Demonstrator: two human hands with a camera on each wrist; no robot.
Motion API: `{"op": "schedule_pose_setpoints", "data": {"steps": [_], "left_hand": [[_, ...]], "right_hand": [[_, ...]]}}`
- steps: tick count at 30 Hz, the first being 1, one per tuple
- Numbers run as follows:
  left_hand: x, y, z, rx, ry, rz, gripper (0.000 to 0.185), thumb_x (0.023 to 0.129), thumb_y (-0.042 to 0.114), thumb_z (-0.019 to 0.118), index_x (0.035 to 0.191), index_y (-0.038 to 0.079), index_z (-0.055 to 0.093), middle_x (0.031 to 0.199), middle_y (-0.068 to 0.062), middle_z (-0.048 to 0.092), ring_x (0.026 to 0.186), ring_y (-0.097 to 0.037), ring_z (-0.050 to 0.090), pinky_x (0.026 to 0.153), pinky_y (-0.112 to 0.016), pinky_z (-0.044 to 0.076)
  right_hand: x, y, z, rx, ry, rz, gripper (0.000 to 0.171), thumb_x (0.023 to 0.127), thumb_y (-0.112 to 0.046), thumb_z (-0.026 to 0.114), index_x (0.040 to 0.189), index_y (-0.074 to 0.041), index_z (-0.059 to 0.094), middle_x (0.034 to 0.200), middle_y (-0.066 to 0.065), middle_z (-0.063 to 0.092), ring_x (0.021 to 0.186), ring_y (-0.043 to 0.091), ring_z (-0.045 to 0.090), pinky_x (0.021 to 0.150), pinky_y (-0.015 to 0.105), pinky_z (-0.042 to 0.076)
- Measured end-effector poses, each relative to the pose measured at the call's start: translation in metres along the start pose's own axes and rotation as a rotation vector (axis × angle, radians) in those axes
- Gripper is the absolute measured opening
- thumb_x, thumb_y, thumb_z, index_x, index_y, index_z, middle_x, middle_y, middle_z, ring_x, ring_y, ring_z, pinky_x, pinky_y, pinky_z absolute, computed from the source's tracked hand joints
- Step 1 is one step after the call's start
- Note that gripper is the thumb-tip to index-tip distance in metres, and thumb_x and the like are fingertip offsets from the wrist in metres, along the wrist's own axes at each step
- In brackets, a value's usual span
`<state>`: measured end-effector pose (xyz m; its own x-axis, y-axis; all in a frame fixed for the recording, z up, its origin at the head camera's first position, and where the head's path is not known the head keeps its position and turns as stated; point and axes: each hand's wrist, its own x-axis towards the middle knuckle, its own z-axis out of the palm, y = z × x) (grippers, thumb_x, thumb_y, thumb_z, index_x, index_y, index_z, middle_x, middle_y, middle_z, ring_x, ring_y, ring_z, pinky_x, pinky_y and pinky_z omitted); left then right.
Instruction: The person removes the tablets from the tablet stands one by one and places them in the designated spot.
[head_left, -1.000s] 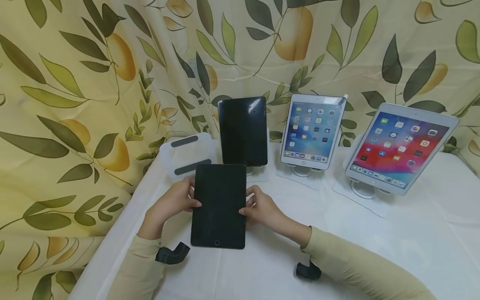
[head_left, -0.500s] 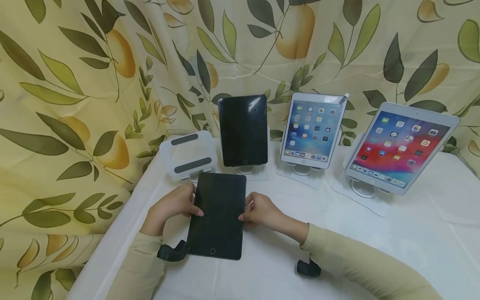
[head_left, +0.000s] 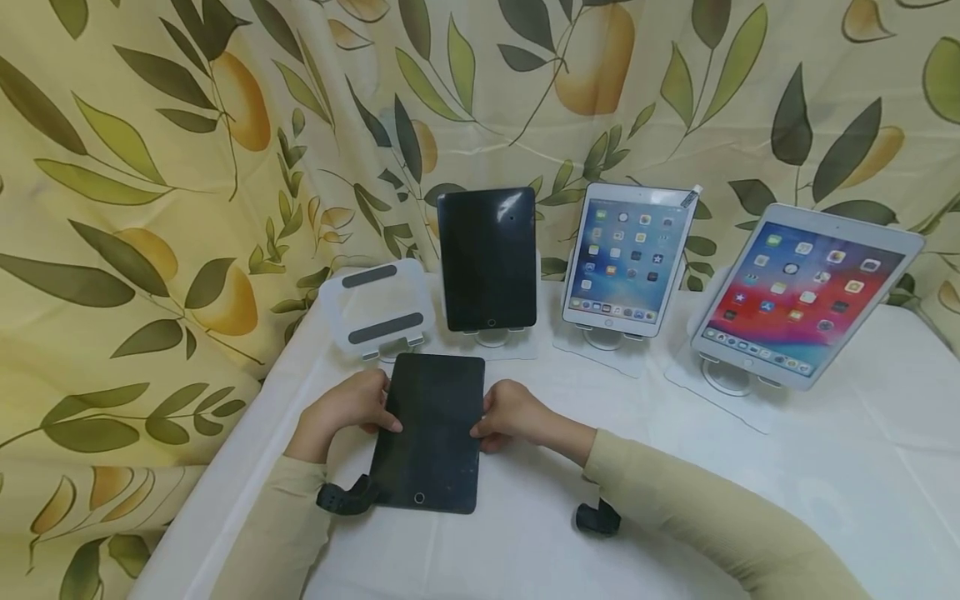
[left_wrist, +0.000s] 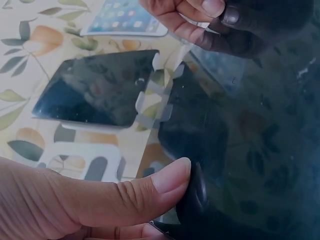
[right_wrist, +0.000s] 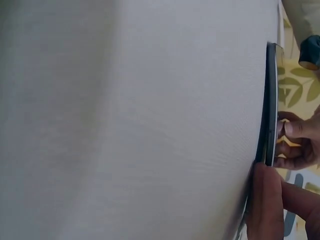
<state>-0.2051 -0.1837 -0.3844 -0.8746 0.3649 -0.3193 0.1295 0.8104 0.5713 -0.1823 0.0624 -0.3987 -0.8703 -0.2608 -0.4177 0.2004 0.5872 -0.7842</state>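
A black tablet [head_left: 430,442] with a dark screen and a round home button is held low over the white table, button end toward the person. The left hand [head_left: 356,408] pinches its left edge, thumb on the glass and fingers beneath. At the opposite edge the right hand [head_left: 512,417] pinches it the same way. In the left wrist view the left thumb [left_wrist: 167,177] presses the glossy screen, which reflects the surroundings. Seen edge-on in the right wrist view, the tablet [right_wrist: 271,105] lies between both hands. Just behind it an unoccupied white stand [head_left: 378,308] has grey pads.
To the right of that stand, another black tablet [head_left: 487,258] stands on its holder. Two white tablets with lit home screens follow, one blue [head_left: 624,258] and one red-blue [head_left: 802,292], each on a stand. A leaf-patterned curtain [head_left: 480,92] hangs behind the white tablecloth [head_left: 570,550].
Both hands have lowered the black tablet toward the person and slightly left, tilting it flatter. The lower part of the empty stand has come into view behind it.
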Motion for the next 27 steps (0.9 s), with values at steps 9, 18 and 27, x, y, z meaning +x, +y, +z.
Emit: {"op": "schedule_pose_setpoints", "data": {"steps": [9, 18, 27], "left_hand": [[0.002, -0.004, -0.002, 0.017, 0.012, -0.028, 0.049, 0.069, 0.01, 0.083, 0.102, -0.009, 0.054, 0.06, -0.005, 0.056, 0.047, -0.014, 0.056, 0.057, -0.026, 0.045], [0.002, -0.003, -0.002, 0.015, 0.095, -0.077, 0.041, 0.071, 0.01, 0.081, 0.1, -0.009, 0.058, 0.058, -0.005, 0.061, 0.049, -0.013, 0.055, 0.053, -0.026, 0.044], [0.009, 0.0, -0.001, -0.134, 0.25, -0.066, 0.05, 0.075, 0.014, 0.079, 0.114, -0.008, 0.057, 0.082, -0.012, 0.066, 0.063, -0.017, 0.06, 0.058, -0.028, 0.049]], "right_hand": [[0.008, 0.0, 0.001, 0.014, 0.006, 0.01, 0.026, 0.069, 0.002, 0.079, 0.075, 0.0, 0.054, 0.059, 0.012, 0.065, 0.046, 0.014, 0.064, 0.046, 0.016, 0.046], [0.014, -0.003, -0.003, -0.043, 0.035, 0.007, 0.05, 0.07, -0.005, 0.081, 0.11, 0.006, 0.053, 0.066, 0.01, 0.066, 0.05, 0.014, 0.064, 0.052, 0.023, 0.052], [0.016, -0.004, -0.015, -0.09, 0.092, -0.043, 0.051, 0.072, -0.018, 0.082, 0.111, 0.001, 0.056, 0.072, 0.006, 0.065, 0.057, 0.017, 0.061, 0.054, 0.026, 0.049]]}}
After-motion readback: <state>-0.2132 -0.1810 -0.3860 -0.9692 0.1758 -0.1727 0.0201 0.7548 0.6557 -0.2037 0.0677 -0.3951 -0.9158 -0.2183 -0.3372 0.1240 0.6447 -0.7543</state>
